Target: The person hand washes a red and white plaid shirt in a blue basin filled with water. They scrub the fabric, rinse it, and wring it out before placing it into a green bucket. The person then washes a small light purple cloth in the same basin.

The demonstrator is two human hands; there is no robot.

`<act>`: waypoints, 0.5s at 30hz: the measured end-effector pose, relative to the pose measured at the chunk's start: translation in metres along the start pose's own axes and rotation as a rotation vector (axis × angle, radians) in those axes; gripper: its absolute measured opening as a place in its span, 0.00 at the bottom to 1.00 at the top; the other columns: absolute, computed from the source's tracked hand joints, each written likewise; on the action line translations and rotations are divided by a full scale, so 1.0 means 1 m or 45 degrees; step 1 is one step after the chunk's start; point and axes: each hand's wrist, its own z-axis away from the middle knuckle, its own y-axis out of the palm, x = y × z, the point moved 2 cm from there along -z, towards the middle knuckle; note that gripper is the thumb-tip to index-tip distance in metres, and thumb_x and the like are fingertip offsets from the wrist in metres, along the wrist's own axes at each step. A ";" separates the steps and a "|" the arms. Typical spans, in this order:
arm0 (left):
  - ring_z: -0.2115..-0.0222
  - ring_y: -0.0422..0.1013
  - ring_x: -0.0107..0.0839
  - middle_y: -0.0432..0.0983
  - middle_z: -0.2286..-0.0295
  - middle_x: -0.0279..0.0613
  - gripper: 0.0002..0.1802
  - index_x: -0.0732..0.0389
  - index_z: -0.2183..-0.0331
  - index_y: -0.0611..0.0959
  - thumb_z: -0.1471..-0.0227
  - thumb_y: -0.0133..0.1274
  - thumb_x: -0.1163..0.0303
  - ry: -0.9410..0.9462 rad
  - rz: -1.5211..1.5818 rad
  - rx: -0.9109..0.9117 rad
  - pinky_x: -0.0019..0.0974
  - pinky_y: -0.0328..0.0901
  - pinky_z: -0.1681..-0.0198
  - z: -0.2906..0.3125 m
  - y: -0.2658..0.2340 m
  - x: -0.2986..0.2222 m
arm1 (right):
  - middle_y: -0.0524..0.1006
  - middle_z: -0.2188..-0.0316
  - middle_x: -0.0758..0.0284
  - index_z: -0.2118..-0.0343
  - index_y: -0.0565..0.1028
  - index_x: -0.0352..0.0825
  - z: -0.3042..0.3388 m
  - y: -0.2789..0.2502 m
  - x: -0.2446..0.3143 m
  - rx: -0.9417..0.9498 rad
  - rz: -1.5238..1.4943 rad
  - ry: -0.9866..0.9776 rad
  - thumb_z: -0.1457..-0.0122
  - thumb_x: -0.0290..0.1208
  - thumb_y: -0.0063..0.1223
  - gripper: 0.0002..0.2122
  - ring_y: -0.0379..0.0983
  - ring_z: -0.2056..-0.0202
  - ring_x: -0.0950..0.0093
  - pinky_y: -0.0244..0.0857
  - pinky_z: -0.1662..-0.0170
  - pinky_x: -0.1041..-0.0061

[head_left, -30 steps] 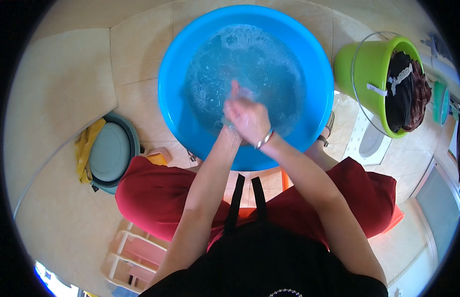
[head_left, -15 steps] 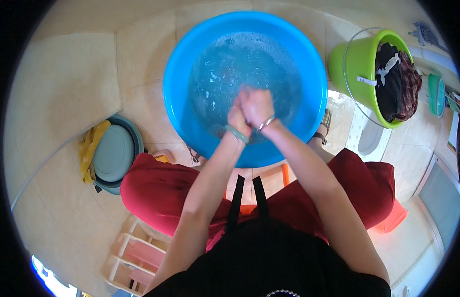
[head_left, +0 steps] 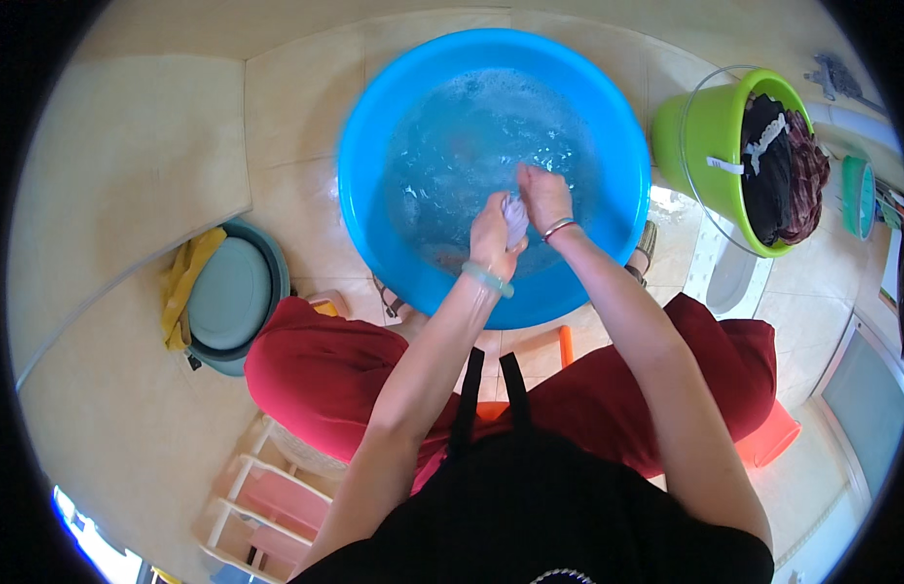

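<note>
A large blue basin (head_left: 362, 185) holds cloudy, sudsy water (head_left: 457, 146). Over the water, my left hand (head_left: 489, 237) is closed round a small, wet, pale lavender cloth (head_left: 516, 220), bunched up so that its kind does not show. Right beside it, my right hand (head_left: 547, 200) is curled into a fist against the far side of the same cloth; its fingertips are partly hidden. A pale green bangle circles my left wrist, a silver one my right.
At the right, a green bucket (head_left: 674, 146) with a wire handle holds dark clothes (head_left: 763, 165). A floor toilet (head_left: 729, 277) lies below it. Grey-green basins (head_left: 228, 292) with a yellow cloth (head_left: 187, 277) lean at the left. A pink-and-white rack (head_left: 277, 496) stands lower left.
Both hands have shifted a little right and drawn apart from their blurred clasp. The lavender cloth now shows between them.
</note>
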 end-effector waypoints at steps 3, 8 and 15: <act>0.69 0.69 0.30 0.74 0.66 0.35 0.16 0.52 0.59 0.74 0.42 0.41 0.54 0.110 -0.161 -0.157 0.35 0.61 0.74 -0.029 -0.013 -0.013 | 0.76 0.69 0.56 0.62 0.73 0.38 0.002 0.013 -0.044 -0.114 -0.433 0.398 0.40 0.42 0.41 0.14 0.73 0.66 0.53 0.66 0.62 0.55; 0.47 0.61 0.47 0.50 0.41 0.47 0.32 0.54 0.41 0.57 0.41 0.39 0.49 0.243 -0.015 -0.113 0.48 0.62 0.49 -0.053 -0.052 -0.016 | 0.67 0.50 0.62 0.52 0.69 0.47 0.031 0.017 -0.052 -0.194 0.129 0.107 0.43 0.41 0.49 0.16 0.65 0.53 0.57 0.64 0.56 0.57; 0.45 0.57 0.48 0.50 0.41 0.40 0.31 0.53 0.42 0.59 0.43 0.47 0.56 0.153 -0.163 -0.209 0.48 0.60 0.48 -0.074 -0.053 0.005 | 0.75 0.64 0.53 0.56 0.71 0.38 0.012 0.069 -0.044 -0.062 -0.494 0.389 0.47 0.25 0.46 0.14 0.71 0.61 0.52 0.67 0.57 0.61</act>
